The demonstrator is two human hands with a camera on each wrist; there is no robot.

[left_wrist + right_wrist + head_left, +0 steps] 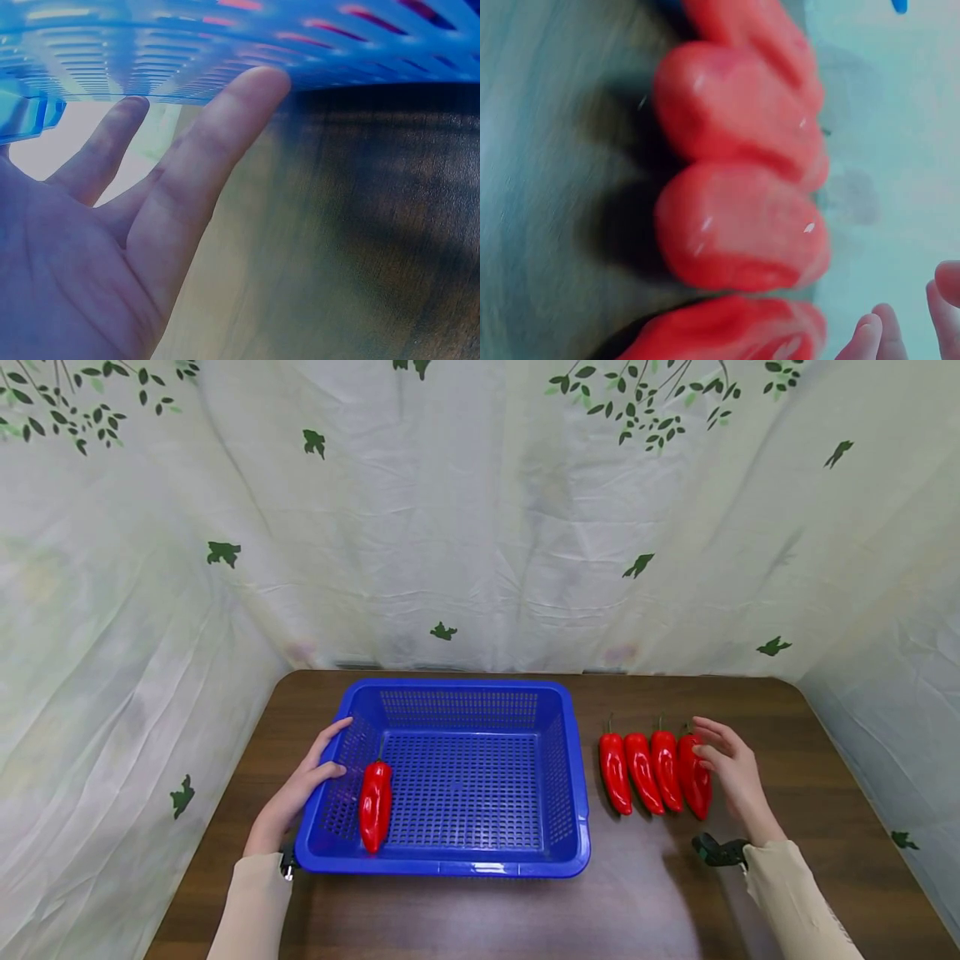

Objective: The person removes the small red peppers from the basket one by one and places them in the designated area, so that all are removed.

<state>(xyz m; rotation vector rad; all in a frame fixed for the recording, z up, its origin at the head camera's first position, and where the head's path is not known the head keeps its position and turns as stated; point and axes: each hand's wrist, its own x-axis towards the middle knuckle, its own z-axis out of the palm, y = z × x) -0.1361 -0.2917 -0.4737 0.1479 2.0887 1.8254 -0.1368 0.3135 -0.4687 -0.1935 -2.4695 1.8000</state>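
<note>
A person's left hand (302,782) rests at the left rim of a blue basket (457,865), fingers straight and spread, seemingly to steady it on the brown surface (637,893). One red pepper (375,810) lies inside, near the left wall. To the right, four peppers (642,774) lie side by side, stems away, an order that would keep each within reach; the right hand (733,770), thumb and fingers parted, is poised at the outermost pepper (695,789). The hand covers part of that pepper's upper end; contact cannot be made out. The right wrist view cuts off the fingers and blurs the row.
</note>
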